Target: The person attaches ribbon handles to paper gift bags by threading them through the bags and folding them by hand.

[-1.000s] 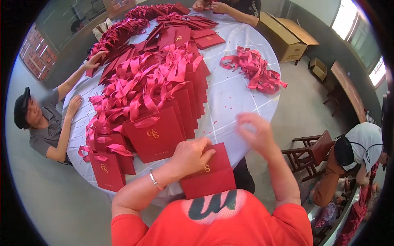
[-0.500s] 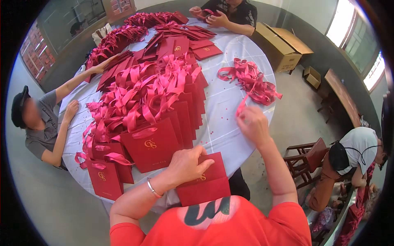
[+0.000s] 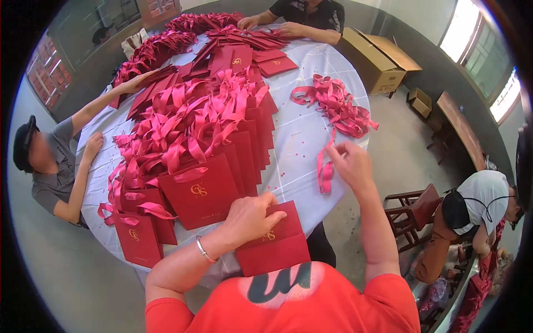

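Observation:
My left hand is closed on the upper edge of a flat red paper gift bag, which lies at the table's near edge against my front. Its thumb rests over the gold print. My right hand pinches a pink ribbon, which dangles in a loop beside the fingers. The ribbon's upper part runs toward a tangled ribbon pile on the right of the table. Left of my left hand stand packed rows of red gift bags with pink ribbon handles.
The round table has a white cloth dotted with small red bits. One person sits at the left, another at the far side, both touching bags. Right of the table are a cardboard box, a wooden chair and a bent-over person.
My right hand has drawn a ribbon away from the pile, and a loop now hangs from it. My left hand stays on the bag. The far person's hands have come down onto the bags.

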`<move>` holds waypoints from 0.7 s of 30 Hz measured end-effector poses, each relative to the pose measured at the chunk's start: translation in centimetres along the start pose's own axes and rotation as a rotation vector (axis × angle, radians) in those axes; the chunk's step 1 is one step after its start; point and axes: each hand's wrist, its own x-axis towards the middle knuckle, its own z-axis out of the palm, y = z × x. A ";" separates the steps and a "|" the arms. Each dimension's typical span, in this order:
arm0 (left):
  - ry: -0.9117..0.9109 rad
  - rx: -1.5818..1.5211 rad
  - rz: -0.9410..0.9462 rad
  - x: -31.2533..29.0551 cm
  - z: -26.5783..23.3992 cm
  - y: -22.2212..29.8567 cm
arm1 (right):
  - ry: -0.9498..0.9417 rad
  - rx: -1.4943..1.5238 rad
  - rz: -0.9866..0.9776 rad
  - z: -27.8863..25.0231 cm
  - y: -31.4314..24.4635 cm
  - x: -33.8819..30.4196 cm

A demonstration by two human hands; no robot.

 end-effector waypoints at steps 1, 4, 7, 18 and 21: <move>-0.006 0.005 0.015 -0.1 0.0 0.0 | 0.114 -0.118 0.042 0.6 -0.2 1.2; -0.003 -0.002 0.033 -0.3 0.1 -0.3 | 0.062 -0.443 0.195 2.0 -0.8 4.4; -0.038 -0.066 0.011 -0.1 -0.2 -0.2 | 0.055 -0.507 0.127 3.5 2.1 5.9; -0.390 -0.710 -0.286 1.1 -1.5 -1.9 | -0.366 0.768 0.241 0.2 -6.0 -4.4; -0.424 -0.718 -0.268 0.8 -2.2 -1.5 | -0.384 0.632 0.101 0.5 -7.2 -6.7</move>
